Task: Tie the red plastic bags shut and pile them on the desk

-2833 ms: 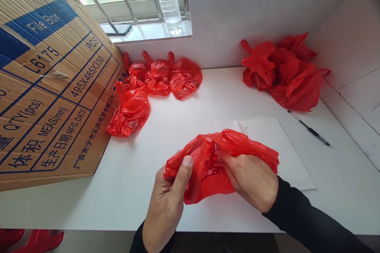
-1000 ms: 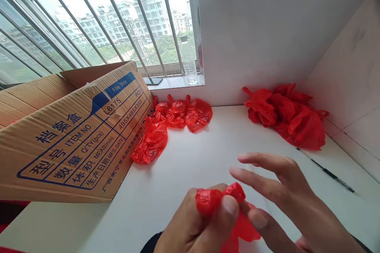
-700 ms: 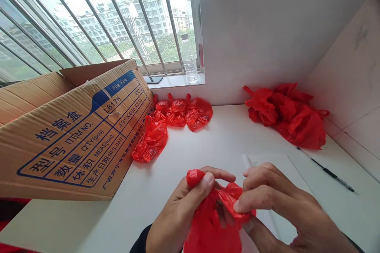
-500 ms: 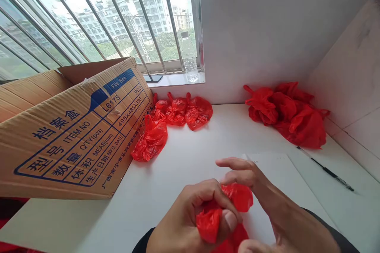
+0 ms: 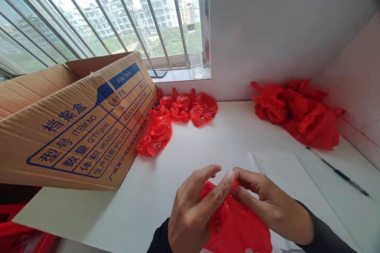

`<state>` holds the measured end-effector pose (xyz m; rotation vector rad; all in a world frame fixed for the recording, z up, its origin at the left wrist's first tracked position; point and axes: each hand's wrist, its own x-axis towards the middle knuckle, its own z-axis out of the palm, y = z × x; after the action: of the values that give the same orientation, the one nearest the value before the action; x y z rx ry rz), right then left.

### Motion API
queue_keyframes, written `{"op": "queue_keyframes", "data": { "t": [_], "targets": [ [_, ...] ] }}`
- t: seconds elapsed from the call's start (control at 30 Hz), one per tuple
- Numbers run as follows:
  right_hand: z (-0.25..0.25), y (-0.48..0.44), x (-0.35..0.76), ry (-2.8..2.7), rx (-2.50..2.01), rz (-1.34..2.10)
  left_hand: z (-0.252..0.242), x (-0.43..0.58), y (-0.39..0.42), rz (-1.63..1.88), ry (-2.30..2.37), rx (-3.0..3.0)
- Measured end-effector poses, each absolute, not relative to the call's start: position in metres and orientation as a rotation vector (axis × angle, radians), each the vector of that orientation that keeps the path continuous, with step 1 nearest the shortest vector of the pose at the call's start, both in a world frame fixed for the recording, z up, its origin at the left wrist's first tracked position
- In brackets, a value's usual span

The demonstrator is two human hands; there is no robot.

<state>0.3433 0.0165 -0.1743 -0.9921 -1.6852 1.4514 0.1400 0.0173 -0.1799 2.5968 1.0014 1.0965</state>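
Observation:
A red plastic bag (image 5: 237, 221) bulges below my two hands at the front of the white table. My right hand (image 5: 267, 201) is closed, pinching a small twist at the top of the bag between thumb and fingers. My left hand (image 5: 192, 205) wraps the bag's left side, its thumb against the pinched top and its index finger raised apart. The lower left fingers are hidden behind the bag. Several tied red bags (image 5: 203, 108) stand by the wall, one of them (image 5: 156, 134) nearer me beside the box.
A big open cardboard box (image 5: 89, 126) takes up the left of the table. At the back right lies a heap of red bags (image 5: 297, 106). White paper (image 5: 279, 166) and a black pen (image 5: 338, 172) lie on the right. A plastic bottle (image 5: 195, 53) and a phone (image 5: 158, 74) rest on the windowsill.
My right hand has gone from spread fingers to a pinch on the bag's top. The left fist has loosened, and more of the bag's body shows. The view has shifted slightly.

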Motion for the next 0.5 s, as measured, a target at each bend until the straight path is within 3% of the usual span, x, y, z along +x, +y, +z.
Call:
{"op": "queue_keyframes", "data": {
  "t": [0.13,0.33,0.5],
  "targets": [
    [-0.178,0.011,0.357,-1.672,-1.17,1.293,-0.193,0.121,0.013,0.972,0.942,2.63],
    [-0.23,-0.003,0.405,-1.643,-1.652,0.9,-0.232,0.07,-0.014,0.725,1.459,2.587],
    [-0.24,-0.014,0.385,-1.516,-1.607,0.733,-0.233,0.095,-0.011,0.697,1.192,2.631]
  ]
}}
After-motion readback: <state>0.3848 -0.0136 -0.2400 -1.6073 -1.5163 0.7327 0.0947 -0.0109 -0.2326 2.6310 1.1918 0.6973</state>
